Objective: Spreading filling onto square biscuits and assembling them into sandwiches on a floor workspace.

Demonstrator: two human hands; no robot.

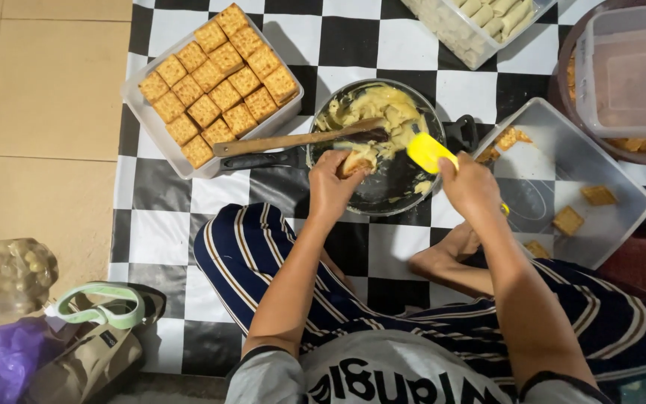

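Down on the checkered mat (166, 202), seated cross-legged in striped trousers (248, 247), with a dark pan (394, 183) of pale yellow filling (375, 105) just in front of the knees. Left hand (330, 183) curled closed around a small cracker (354, 161) at the near rim of the pan, fingers hiding most of it – only a light edge visible. Right hand (469, 183) closed around the handle of a yellow spatula (428, 152), the blade pointing into the pan near the cracker; handle almost fully hidden in the fist. Wooden spoon (297, 140) resting across the pan, its end buried in the filling. Left of the pan, touching its black handle, a clear tray (134, 101) packed with square crackers (218, 82). On the right, a clear container (622, 224) with only a few crackers inside, partly covered by the right forearm. At the top edge – another container of pale rolled pieces (480, 22), cut off. Top right, a clear box (629, 67) in a brown bowl, contents hard to make out. Bottom left, bags (9, 299), cut off and unclear.
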